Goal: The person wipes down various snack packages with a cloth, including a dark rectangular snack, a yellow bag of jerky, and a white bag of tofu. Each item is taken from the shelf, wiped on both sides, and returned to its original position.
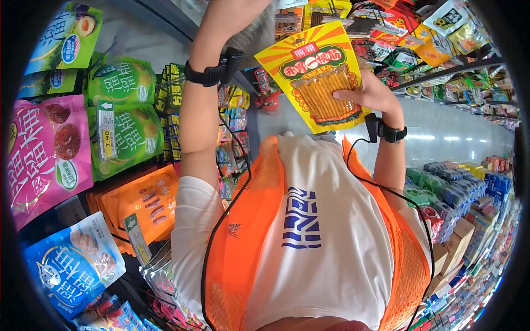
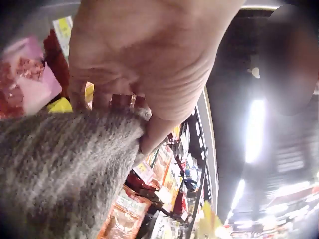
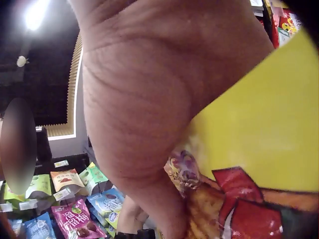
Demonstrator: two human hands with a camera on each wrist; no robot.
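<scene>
My right hand (image 1: 375, 95) holds a yellow snack bag (image 1: 287, 49) by its right edge. The thumb lies across the front, over a clear window that shows brown sticks of food. Close up in the right wrist view, the same bag's plain yellow panel and red print stand beside the palm. At the top edge of the head view, my left hand (image 1: 229, 14) is partly cut off. In the left wrist view, the left hand's thumb and fingers grip a grey fuzzy cloth (image 2: 65, 169); the fingertips are hidden behind it.
Green, pink and blue snack pouches (image 1: 124, 138) hang on hooks at the left, with price tags (image 1: 106, 132) in front. More packets (image 1: 397, 27) fill the shelf at the upper right. Bottled drinks (image 1: 452, 185) and cartons (image 1: 455, 243) stand at the right beside the grey floor (image 1: 441, 129).
</scene>
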